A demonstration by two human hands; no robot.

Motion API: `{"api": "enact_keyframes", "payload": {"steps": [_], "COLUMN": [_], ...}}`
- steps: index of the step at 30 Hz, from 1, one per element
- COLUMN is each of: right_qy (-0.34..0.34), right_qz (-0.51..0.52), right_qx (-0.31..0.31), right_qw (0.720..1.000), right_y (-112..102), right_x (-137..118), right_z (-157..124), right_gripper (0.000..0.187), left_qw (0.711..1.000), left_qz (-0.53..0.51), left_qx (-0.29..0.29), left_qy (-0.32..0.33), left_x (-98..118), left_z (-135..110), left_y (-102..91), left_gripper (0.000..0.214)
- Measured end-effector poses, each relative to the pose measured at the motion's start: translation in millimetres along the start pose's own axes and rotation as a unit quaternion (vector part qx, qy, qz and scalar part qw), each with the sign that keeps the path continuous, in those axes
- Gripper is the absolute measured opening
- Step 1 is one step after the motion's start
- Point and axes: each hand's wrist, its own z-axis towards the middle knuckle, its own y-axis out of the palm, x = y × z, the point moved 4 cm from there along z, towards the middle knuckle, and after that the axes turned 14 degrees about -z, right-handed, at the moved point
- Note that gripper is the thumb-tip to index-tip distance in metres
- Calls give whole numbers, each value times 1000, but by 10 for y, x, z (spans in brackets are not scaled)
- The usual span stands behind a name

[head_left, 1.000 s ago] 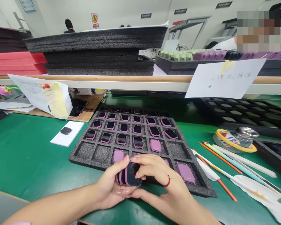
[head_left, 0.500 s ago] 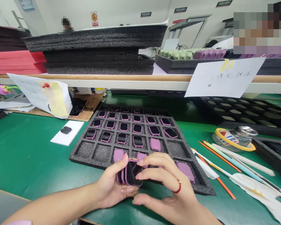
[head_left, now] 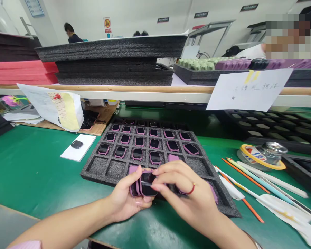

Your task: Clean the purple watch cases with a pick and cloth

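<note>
While our left hand (head_left: 128, 197) cups stacked pink-framed watch bodies (head_left: 141, 185), our right hand (head_left: 188, 195) pinches the top one.
A black foam tray (head_left: 100, 173) holds more in its compartments.

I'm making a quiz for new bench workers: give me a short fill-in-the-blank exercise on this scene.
The left hand holds a small stack of pink-framed watch bodies above a tray made of dark ____.
The ring on a finger of the right hand is ____.
Orange-tipped sticks lie to the ____ of the tray.

Missing words: foam; red; right.
</note>
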Motion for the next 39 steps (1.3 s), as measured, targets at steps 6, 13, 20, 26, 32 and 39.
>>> {"api": "enact_keyframes", "payload": {"steps": [6, 13, 20, 26, 32, 39], "right_qy": [254, 222, -22, -9, -67, -102], "right_qz": [148, 166, 32, -38, -32, -37], "right_qx": [94, 87, 73, 104, -24, -50], "right_qw": [951, 957, 997, 994, 997, 993], "right_y": [-38, 15, -114, -141, -148, -83], "right_x": [368, 392, 144, 216, 64, -38], "right_z": [27, -161, -151, -128, -300, -413], "right_gripper": [15, 13, 32, 35, 38, 39], "left_qw": [1000, 999, 999, 999, 999, 997], "left_qz": [31, 32, 37, 39, 32, 28], "left_qx": [-1, -11, -16, -10, 8, 59], "left_qy": [-4, -14, -15, -15, -25, -31], "left_x": [32, 23, 20, 19, -1, -3], "left_z": [-5, 2, 12, 4, -2, -7], "left_y": [-13, -9, -14, 4, -28, -80], "left_gripper": [42, 44, 43, 40, 38, 43]}}
